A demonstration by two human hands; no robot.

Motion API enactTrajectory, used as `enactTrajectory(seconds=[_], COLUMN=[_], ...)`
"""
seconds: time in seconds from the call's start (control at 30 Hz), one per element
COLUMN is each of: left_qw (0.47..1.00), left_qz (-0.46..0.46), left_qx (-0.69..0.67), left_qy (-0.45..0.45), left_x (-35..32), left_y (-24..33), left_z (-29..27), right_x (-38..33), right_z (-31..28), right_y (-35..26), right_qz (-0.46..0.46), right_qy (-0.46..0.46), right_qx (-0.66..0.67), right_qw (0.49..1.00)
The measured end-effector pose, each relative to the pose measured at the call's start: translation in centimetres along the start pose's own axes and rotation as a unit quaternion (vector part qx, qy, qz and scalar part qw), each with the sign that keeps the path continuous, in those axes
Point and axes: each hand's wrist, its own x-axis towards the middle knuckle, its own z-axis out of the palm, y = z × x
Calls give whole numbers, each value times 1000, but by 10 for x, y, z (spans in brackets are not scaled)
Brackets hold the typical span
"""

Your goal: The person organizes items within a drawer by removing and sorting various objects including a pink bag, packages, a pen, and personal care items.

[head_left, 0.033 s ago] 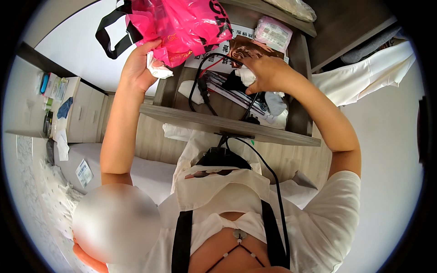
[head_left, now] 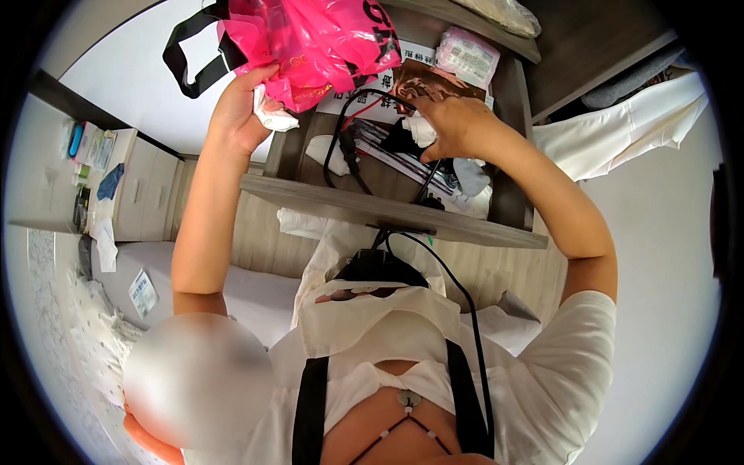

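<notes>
My left hand is closed on a crumpled white cloth, its fingertips against a shiny pink plastic bag with black handles. The bag lies over the far left of an open wooden drawer. Inside that drawer, my right hand curls, thumb and fingers around a small white cloth bundle. Black cloth lies beside the bundle, and a looped black cable runs close by. Grey cloth sits just below the right hand. Its far fingertips are partly hidden near a brown glossy packet.
A pink-and-white package fills the drawer's far right corner. White clothing hangs at the right. Another cable runs down from my chest. A grey couch-like surface and a white cabinet stand at the left.
My left hand and the pink bag have shifted very slightly to the right. Both hands keep the same grip.
</notes>
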Motion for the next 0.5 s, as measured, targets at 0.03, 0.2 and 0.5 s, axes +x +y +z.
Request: enactTrajectory(seconds=[0.03,0.2,0.5], left_qw=[1000,1000,1000], left_qz=[7,25,13], left_qx=[2,13,8], left_qy=[-6,-13,-25], left_x=[-1,-3,-5], left_y=[-1,-4,-3], left_z=[0,3,2], right_x=[0,-3,-16], right_z=[-1,7,-31], right_y=[-4,-4,29], right_qz=[14,34,91], right_qy=[-7,41,248], right_qx=[-21,-10,4], right_qw=[1000,999,964])
